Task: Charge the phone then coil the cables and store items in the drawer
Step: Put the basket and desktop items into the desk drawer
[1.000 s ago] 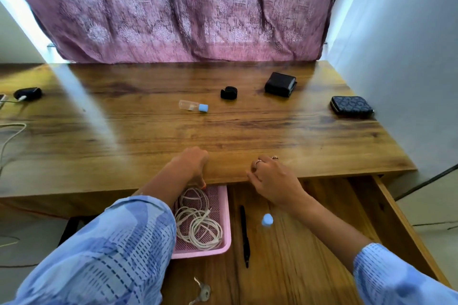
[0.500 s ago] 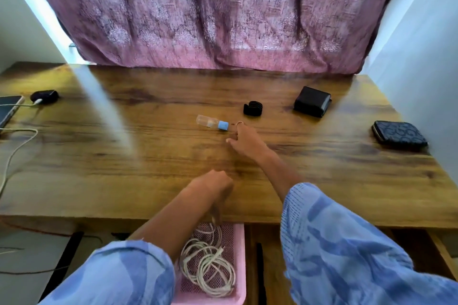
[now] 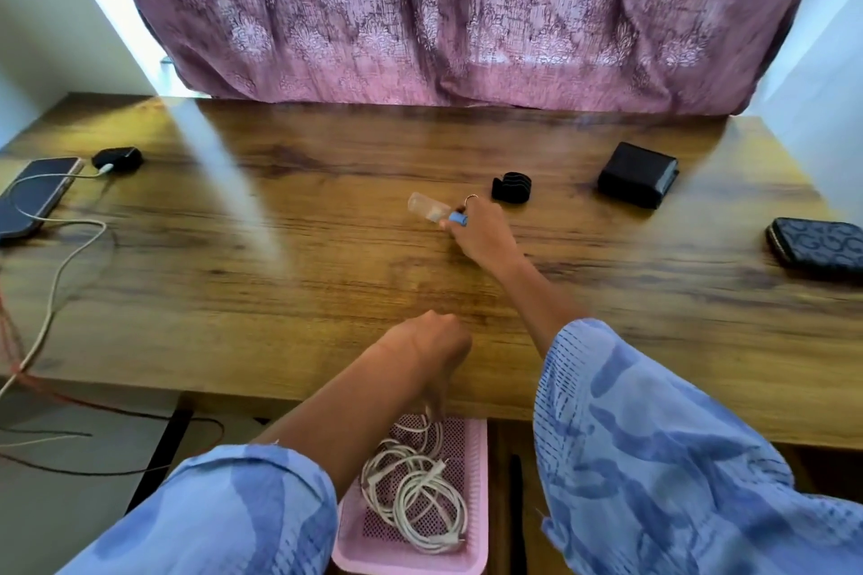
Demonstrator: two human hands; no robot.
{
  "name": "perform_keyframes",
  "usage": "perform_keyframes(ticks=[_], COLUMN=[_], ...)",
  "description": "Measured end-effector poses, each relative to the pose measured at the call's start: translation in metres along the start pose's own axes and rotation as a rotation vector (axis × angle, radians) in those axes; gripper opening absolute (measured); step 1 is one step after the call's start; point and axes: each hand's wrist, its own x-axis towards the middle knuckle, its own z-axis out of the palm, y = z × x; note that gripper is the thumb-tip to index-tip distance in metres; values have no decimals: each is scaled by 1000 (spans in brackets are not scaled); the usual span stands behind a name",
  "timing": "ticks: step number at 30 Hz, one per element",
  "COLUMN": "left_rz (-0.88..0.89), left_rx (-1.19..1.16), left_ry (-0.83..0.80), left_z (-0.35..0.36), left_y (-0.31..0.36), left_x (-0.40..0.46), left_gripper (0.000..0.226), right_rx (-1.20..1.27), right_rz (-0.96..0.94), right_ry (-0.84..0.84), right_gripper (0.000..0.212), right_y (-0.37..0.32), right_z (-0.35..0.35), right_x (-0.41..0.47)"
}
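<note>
1. Phone (image 3: pixel 35 196) far left on the surface (image 3: pixel 327 275), white cable plugged in beside a black charger (image 3: pixel 116 159); charging looks done.
2. Pink tray (image 3: pixel 471 528) in the open drawer, front centre, with coiled white cables (image 3: pixel 415 490) inside.
3. Left hand (image 3: pixel 429 341) at the surface's front edge above the tray, fingers curled downward; can't tell if it grips anything.
4. Bottle (image 3: pixel 427 208), clear with blue cap, centre of surface, long axis running up-left from the cap.
5. Right hand (image 3: pixel 481 233) is extended and pinches the cap end; bottle sticks out to its left, looks tilted, maybe just lifted.
6. Judgement: right hand is much nearer; the next move is to carry the bottle back to the drawer.
7. Black strap (image 3: pixel 511 187), black box (image 3: pixel 637 173), patterned wallet (image 3: pixel 817 243) lie right of that hand, not yet stored.
</note>
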Motion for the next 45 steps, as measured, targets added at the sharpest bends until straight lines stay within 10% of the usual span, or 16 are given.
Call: perform_keyframes(ticks=[20, 24, 45], left_rz=[-121, -99, -94], left_rx=[244, 218, 70], left_ry=[61, 155, 238], left_z=[9, 23, 31], left_y=[29, 44, 42], left_x=[-12, -16, -16], left_gripper=[57, 25, 47], right_rx=[-26, -214, -436], right_rz=[8, 48, 142], right_ry=[-112, -155, -410], right_gripper=[19, 27, 66], right_y=[84, 110, 112], right_z=[-142, -103, -83], right_x=[-320, -334, -311])
